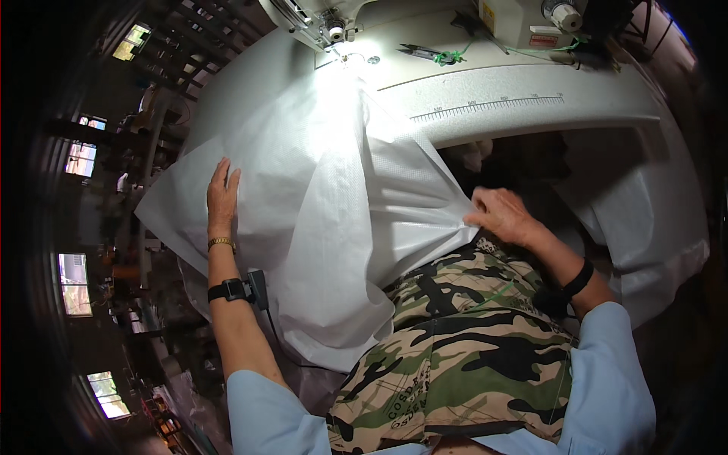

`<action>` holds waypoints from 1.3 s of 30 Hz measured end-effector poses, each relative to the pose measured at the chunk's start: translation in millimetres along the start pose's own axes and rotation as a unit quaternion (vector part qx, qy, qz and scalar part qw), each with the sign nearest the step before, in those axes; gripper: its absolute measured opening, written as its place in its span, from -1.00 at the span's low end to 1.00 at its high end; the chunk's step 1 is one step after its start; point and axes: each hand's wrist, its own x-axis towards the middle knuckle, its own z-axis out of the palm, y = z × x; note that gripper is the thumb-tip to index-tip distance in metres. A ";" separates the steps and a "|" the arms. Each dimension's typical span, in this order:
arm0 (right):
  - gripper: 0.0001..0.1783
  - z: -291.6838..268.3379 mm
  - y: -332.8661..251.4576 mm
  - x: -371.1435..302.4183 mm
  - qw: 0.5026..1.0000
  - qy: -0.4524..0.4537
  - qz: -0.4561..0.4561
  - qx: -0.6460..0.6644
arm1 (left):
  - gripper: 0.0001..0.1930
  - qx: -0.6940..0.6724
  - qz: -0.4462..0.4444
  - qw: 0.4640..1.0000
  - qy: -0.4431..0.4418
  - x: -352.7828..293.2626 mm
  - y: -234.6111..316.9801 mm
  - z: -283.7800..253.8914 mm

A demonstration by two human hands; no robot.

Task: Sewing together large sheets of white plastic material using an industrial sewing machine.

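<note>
Left hand lies on the left part of the white woven sheet, fingers extended, nearly together, gripping nothing; right hand, well apart from it, has fingers curled closed, pinching the sheet's right edge, creases fanning out from the grip. Sheet lies across the pale worktable, its upper end at the brightly lit needle area of the sewing machine, lower end draped beside the camouflage apron. Dark snips with green thread rest right of the needle area
</note>
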 end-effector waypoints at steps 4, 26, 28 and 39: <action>-0.78 -18.9 -53.1 -7.8 0.927 0.278 -0.252 0.003 | -0.67 0.019 0.002 0.999 -0.038 -0.2 81.4 -24.8; -0.36 98.9 -193.6 -14.9 0.814 -0.144 -0.563 -0.005 | -0.83 -0.096 0.025 0.914 -0.392 -102.6 251.4 -86.5; -0.39 101.3 -194.7 -14.9 0.798 -0.076 -0.598 -0.014 | -0.86 -0.065 0.024 0.921 -0.383 -100.6 252.8 -93.2; -0.29 22.7 -163.7 104.1 0.905 0.161 -0.080 0.386 | -0.83 0.229 0.160 0.948 -0.152 -68.7 225.0 -148.5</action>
